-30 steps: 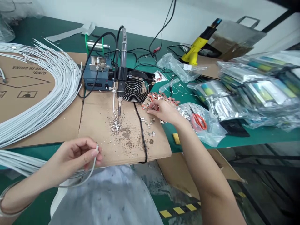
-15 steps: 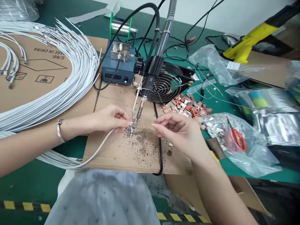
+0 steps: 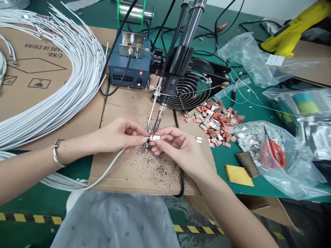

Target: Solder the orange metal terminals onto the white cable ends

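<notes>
My left hand [image 3: 122,135] pinches the end of a white cable [image 3: 110,166], which trails back toward the coil. My right hand [image 3: 178,143] pinches a small metal USB connector [image 3: 155,137] with a red-orange part. Cable end and connector meet between my fingertips; whether they touch is too small to tell. Right above them, the soldering iron [image 3: 161,112] points down from its stand, with the bent solder feed tube [image 3: 152,112] beside its tip. Bits of solder and dark specks lie on the cardboard [image 3: 116,182] below.
A large coil of white cables [image 3: 85,82] lies left. Behind stand the blue solder feeder [image 3: 126,74], solder spool [image 3: 134,13] and black fan [image 3: 193,89]. At right are piled connectors [image 3: 217,120], a plastic bag [image 3: 292,179], red scissors [image 3: 274,155] and a yellow sponge [image 3: 239,175].
My right hand has moved left to meet my left hand under the iron tip, and a USB connector now shows in its fingers. The feeder's red light is now brightly lit.
</notes>
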A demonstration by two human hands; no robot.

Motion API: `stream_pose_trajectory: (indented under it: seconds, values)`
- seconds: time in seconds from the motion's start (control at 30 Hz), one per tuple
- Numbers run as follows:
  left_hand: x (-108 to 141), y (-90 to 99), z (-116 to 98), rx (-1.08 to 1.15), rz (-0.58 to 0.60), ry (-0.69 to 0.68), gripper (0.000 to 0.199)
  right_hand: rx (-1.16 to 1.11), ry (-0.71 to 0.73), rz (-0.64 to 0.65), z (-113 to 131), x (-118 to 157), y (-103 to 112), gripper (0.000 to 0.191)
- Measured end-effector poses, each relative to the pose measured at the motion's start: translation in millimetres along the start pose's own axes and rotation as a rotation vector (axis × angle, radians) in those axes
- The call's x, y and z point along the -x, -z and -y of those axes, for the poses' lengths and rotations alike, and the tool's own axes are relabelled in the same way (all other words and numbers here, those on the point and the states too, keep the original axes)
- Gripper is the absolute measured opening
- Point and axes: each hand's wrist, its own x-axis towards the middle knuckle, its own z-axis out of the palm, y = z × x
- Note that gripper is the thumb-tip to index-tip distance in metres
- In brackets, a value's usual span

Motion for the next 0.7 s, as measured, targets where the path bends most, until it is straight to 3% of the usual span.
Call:
stream_pose_trajectory:
  seconds: [0.7]
  values:
    - [2.9,-0.6,-5.5,0.004,-0.009,-0.058,0.004,0.018,0.028,-0.08,2.6,0.6,-3.0,0.015]
